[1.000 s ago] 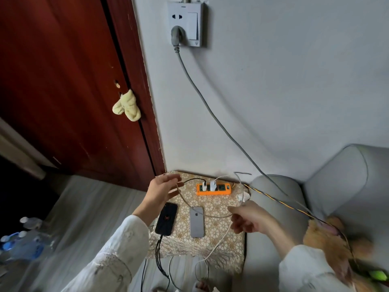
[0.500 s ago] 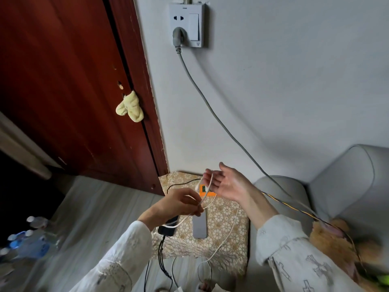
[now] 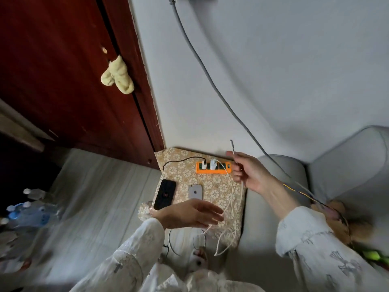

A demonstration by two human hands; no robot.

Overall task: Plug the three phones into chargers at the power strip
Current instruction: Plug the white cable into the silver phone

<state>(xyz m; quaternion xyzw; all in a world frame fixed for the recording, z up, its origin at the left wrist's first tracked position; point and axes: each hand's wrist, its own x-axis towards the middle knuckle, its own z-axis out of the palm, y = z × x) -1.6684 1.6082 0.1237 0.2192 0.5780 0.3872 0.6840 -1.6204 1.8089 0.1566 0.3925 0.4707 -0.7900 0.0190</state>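
An orange power strip [image 3: 223,170] lies at the back of a small table with a floral cloth [image 3: 216,190]. Two white chargers [image 3: 213,163] sit in it, one with a black cable [image 3: 179,160]. A black phone [image 3: 164,194] lies at the left and a silver phone [image 3: 195,191] in the middle, partly behind my left hand [image 3: 189,214], which hovers open over the table's front. My right hand [image 3: 247,171] pinches a white cable [image 3: 233,147] near its connector, which points up. The cable's slack [image 3: 231,199] hangs down the table's right side. A third phone is not visible.
A grey cord [image 3: 210,81] runs down the wall to the strip. A grey armchair [image 3: 273,186] stands right of the table with a plush toy [image 3: 341,220] on it. A dark red door [image 3: 63,70] with a yellow cloth [image 3: 117,75] is at left; water bottles [image 3: 29,211] lie on the floor.
My hands have parted: the right one now holds the white cable's end up beside the strip, and the left one let go of the cable and dropped low over the table front.
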